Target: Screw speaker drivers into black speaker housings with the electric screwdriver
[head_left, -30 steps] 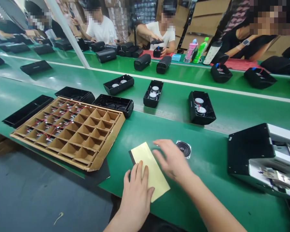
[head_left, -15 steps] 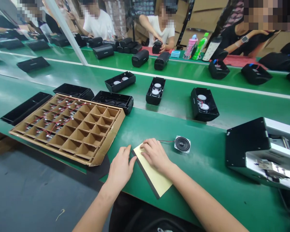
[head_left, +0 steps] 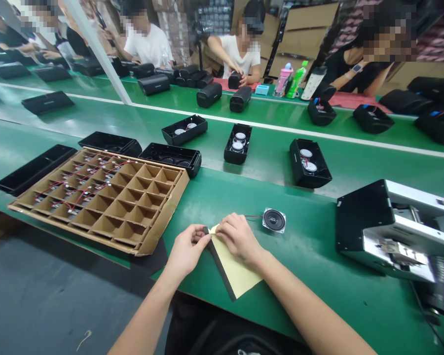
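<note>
A pale yellow sheet [head_left: 237, 266] with a dark strip [head_left: 222, 271] along its left edge lies on the green bench in front of me. My left hand [head_left: 187, 249] is closed, thumb and fingers pinching the dark strip at its upper end. Curled over the top of the sheet, my right hand [head_left: 240, 239] pinches the yellow paper close to my left fingertips. Beyond my right hand lies a small square-framed speaker [head_left: 274, 220], cone up, its red wire running toward that hand. Part of the sheet is hidden under my right hand and wrist.
A divided cardboard tray [head_left: 133, 224] holds wired parts in its left cells. Black speaker housings [head_left: 311, 162] stand along the line. A black-and-silver machine [head_left: 392, 231] sits at right. Co-workers [head_left: 240, 54] sit across the bench, near several bottles [head_left: 298, 81].
My left hand has closed from an open thumb-and-finger spread onto the strip's upper end. My right fingers have drawn together at the sheet's top. The view has shifted slightly.
</note>
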The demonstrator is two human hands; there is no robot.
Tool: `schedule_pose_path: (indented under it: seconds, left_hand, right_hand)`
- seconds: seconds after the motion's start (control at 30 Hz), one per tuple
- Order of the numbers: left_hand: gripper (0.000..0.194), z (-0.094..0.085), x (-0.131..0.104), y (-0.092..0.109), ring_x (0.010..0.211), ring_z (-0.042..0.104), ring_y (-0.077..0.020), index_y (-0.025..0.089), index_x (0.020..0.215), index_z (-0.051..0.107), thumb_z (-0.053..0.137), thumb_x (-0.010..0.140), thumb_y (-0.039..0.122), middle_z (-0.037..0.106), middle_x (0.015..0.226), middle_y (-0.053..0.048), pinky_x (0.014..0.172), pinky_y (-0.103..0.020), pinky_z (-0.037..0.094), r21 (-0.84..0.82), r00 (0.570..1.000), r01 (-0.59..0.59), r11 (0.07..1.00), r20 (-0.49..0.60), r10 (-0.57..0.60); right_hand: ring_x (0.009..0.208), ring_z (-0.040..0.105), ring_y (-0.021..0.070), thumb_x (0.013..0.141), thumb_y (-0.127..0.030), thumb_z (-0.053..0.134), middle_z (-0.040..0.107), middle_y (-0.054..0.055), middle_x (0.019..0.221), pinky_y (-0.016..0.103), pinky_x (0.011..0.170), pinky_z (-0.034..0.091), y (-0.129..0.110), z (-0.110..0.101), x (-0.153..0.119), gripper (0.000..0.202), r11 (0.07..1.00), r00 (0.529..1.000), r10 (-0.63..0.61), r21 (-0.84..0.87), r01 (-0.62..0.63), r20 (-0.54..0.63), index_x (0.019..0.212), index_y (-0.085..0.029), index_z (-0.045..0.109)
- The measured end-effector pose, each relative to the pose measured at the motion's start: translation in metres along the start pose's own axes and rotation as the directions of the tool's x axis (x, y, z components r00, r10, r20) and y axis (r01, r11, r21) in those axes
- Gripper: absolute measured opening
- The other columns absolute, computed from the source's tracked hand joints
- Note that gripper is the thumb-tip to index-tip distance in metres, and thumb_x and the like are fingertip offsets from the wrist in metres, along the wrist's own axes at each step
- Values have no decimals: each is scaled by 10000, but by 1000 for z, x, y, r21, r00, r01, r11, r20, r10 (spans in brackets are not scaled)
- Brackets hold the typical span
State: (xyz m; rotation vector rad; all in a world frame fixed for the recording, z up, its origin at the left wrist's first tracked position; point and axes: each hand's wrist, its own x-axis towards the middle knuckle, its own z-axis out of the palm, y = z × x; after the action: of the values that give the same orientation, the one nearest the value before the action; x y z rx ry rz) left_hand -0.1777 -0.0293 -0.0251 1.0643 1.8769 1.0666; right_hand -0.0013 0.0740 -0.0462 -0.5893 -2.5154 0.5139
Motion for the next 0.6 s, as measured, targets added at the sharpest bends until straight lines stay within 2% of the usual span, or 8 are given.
schedule_pose_path:
  seconds: [0.1,0.2,0.27,0.4,0.5,0.6]
  left_hand:
    - [349,0,-4,8,723,719,-194,159,964,723,747,790,461,761,843,-80,601,-279,569,-194,995,82,978,72,-69]
    - [391,3,-9,13,688,704,-164,143,971,738,800,751,460,763,838,-78,602,-258,571,-313,990,132,941,93,-108]
    - [380,7,-12,15,714,706,-157,143,946,739,815,746,458,763,857,-73,635,-255,587,-359,990,137,923,85,-113]
    - [365,17,-14,14,764,723,-175,154,882,730,838,732,469,765,857,-57,695,-275,620,-400,993,108,910,79,-84]
    - [341,19,-14,14,804,750,-201,168,877,737,828,741,468,783,870,-55,767,-307,639,-397,996,78,914,79,-51]
    - [287,13,-17,19,858,775,-238,184,908,777,812,764,430,809,905,-65,853,-351,645,-356,996,53,933,88,-24]
  right_hand:
    - [1002,586,209,1097,-273,499,725,76,1053,391,888,369,0,-12,-4,230,999,997,-30,19,31,-74,1011,-192,697]
    - [1027,608,212,1086,-255,517,744,56,1084,406,917,366,-7,-23,-6,201,999,995,-34,26,37,-96,1043,-219,710]
    - [1032,617,227,1079,-253,531,746,69,1114,406,895,371,-15,-26,-6,183,1000,994,14,27,-11,-109,1086,-217,711]
    - [941,665,210,1083,-286,549,753,83,1028,356,812,417,-31,-23,-4,187,987,980,157,66,-150,-124,1133,-181,695]
    - [878,704,186,1063,-296,602,771,48,961,329,794,446,-38,-20,-3,151,977,975,199,96,-190,-100,1099,-191,704]
    - [862,725,198,1039,-290,646,797,40,972,335,814,465,-42,-22,0,116,974,974,215,96,-207,-79,1068,-208,722]
